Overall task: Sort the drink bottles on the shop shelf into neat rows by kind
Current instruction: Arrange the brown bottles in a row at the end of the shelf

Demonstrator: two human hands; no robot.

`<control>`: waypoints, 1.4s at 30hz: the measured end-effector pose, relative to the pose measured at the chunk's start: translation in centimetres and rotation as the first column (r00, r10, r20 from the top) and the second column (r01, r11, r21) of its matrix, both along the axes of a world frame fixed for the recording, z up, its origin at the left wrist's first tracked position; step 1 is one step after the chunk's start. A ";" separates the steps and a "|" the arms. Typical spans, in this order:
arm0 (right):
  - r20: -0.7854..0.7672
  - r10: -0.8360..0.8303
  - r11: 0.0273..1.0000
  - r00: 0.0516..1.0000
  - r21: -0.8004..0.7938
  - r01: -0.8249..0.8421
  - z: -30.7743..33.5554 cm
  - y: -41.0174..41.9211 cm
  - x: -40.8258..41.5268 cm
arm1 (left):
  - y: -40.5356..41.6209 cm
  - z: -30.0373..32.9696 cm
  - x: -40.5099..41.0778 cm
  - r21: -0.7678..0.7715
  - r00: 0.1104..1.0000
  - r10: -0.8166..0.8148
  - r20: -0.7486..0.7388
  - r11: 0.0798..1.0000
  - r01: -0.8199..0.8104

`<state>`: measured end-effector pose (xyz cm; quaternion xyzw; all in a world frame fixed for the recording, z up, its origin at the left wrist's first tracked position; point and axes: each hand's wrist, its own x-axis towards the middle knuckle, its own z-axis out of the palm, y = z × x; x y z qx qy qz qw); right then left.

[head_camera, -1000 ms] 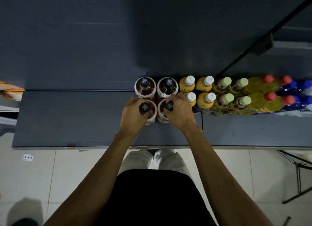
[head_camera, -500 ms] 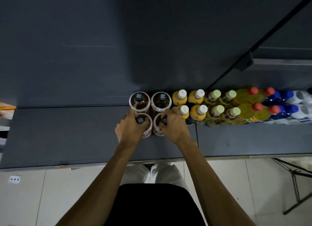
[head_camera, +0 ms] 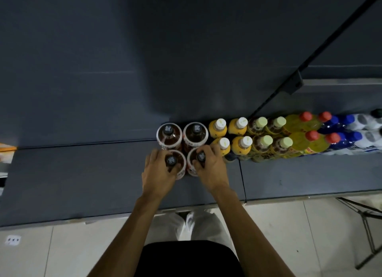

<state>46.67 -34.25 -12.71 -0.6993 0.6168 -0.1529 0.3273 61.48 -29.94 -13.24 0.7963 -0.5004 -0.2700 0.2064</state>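
One dark shelf (head_camera: 82, 183) — bottles (head_camera: 239, 144) rowed; pale tiled floor (head_camera: 289, 235).

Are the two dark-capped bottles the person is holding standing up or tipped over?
Upright: the front two tea bottles show their black caps straight at the overhead camera, held by the left hand and right hand.

The shelf (head_camera: 82, 173) is flat dark grey-blue, and the floor tiles (head_camera: 289, 235) are pale off-white. Four brown tea bottles (head_camera: 169, 136) carry black caps with white marks and white labels edged in red; next stand orange bottles (head_camera: 218, 127) with white caps, then brownish bottles (head_camera: 260, 125) with pale green caps. Further right come yellow bottles (head_camera: 297, 136) with red caps, then blue-capped bottles (head_camera: 351, 135) with white bodies and blue print.
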 end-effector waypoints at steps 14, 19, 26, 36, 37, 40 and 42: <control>-0.125 0.000 1.000 0.992 0.017 0.002 0.8 0.2 0.5 | -1.3 0.4 0.5 0.032 0.997 -0.076 -0.008 0.997 0.076; -0.110 0.031 0.999 0.993 0.008 -0.031 0.6 0.2 0.8 | -1.1 0.9 0.9 0.066 0.999 -0.049 0.000 0.997 0.049; -0.124 0.053 0.998 0.991 -0.026 -0.057 0.1 -0.8 1.0 | -1.3 1.1 0.4 0.057 0.999 -0.047 0.000 0.997 0.047; -0.098 0.076 0.996 0.992 -0.031 -0.080 0.0 -0.4 0.7 | -1.4 1.6 0.2 0.101 1.000 -0.012 -0.002 0.995 0.013; -0.108 0.084 0.996 0.991 -0.024 -0.087 0.0 -0.6 0.8 | -1.3 1.3 0.1 0.100 1.000 -0.004 -0.016 0.995 0.006; -0.141 0.094 0.996 0.986 0.003 -0.095 0.1 -0.9 0.8 | -1.0 0.5 0.1 0.076 0.996 0.003 -0.087 0.997 0.004; -0.115 0.067 0.997 0.991 -0.016 -0.070 0.1 -0.6 0.9 | -0.8 0.2 0.2 0.049 0.992 0.003 -0.126 0.999 0.003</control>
